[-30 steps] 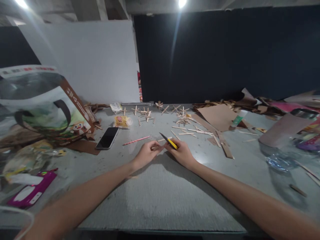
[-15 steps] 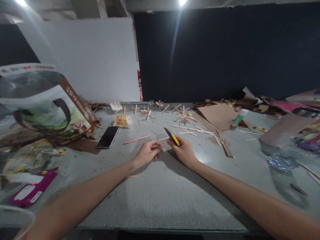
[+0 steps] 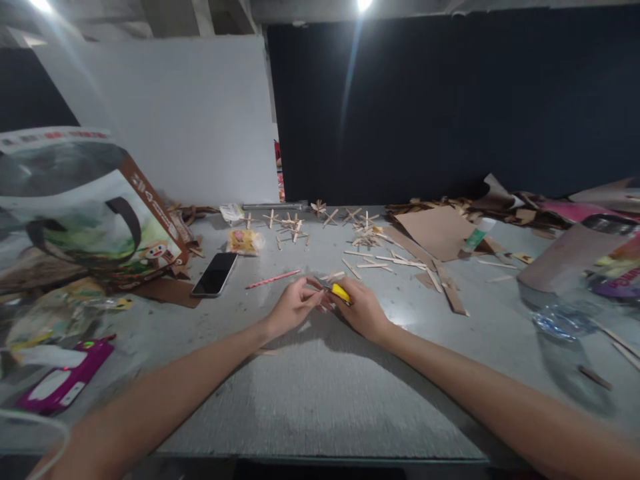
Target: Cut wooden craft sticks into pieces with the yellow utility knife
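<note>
My right hand (image 3: 364, 308) is wrapped round a yellow utility knife (image 3: 341, 293), whose front end points left toward my other hand. My left hand (image 3: 294, 305) is closed in a pinch close by; what its fingertips hold, if anything, is too small and covered to make out. The two hands nearly meet above the grey table (image 3: 320, 400). Just beyond them lie loose wooden craft sticks (image 3: 351, 269) and a pink striped pencil (image 3: 273, 279). Farther back stand or lie several small crossed-stick pieces (image 3: 296, 228).
On the left are a phone (image 3: 215, 275), a yellow snack packet (image 3: 245, 243), a magenta device (image 3: 67, 377) and a large printed bag (image 3: 100, 220). To the right are brown cardboard (image 3: 435, 232), a glue stick (image 3: 479, 235), a tumbler (image 3: 565, 257) and clear plastic (image 3: 565, 321).
My right hand has turned the knife from pointing up and away to pointing left, at my left hand's fingertips. The left hand has stayed nearly in place.
</note>
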A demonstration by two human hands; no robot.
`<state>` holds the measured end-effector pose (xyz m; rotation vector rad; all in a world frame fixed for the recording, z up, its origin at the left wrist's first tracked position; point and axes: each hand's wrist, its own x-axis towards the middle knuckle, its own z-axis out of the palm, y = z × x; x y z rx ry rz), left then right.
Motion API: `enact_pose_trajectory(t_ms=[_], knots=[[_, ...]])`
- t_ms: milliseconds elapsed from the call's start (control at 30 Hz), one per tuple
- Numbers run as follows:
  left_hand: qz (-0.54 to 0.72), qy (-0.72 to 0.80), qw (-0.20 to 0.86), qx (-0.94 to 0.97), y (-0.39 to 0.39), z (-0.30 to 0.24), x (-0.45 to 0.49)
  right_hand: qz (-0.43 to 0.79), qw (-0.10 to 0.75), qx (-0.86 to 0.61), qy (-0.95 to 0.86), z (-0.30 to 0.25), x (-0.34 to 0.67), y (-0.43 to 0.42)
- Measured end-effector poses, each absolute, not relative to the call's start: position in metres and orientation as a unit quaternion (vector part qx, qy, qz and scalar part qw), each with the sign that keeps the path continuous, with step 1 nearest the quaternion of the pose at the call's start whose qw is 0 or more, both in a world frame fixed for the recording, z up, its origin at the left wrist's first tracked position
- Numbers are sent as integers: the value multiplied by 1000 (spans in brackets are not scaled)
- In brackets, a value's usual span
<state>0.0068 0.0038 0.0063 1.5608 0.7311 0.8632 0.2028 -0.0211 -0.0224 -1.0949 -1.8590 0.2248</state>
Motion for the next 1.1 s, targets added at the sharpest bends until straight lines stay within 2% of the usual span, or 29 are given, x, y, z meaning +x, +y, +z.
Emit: enact_pose_trajectory(t_ms=[467, 733, 900, 1100], knots=[[341, 289, 581, 680, 4, 4, 5, 99, 431, -444, -780, -24, 204, -20], [330, 337, 485, 736, 5, 4, 5, 146, 396, -455, -785, -22, 203, -20], [344, 328, 538, 696, 0, 3, 6, 162, 387, -457, -784, -18, 201, -22], [337, 314, 531, 711, -1, 4, 6, 174, 401, -451, -778, -21, 200, -21]])
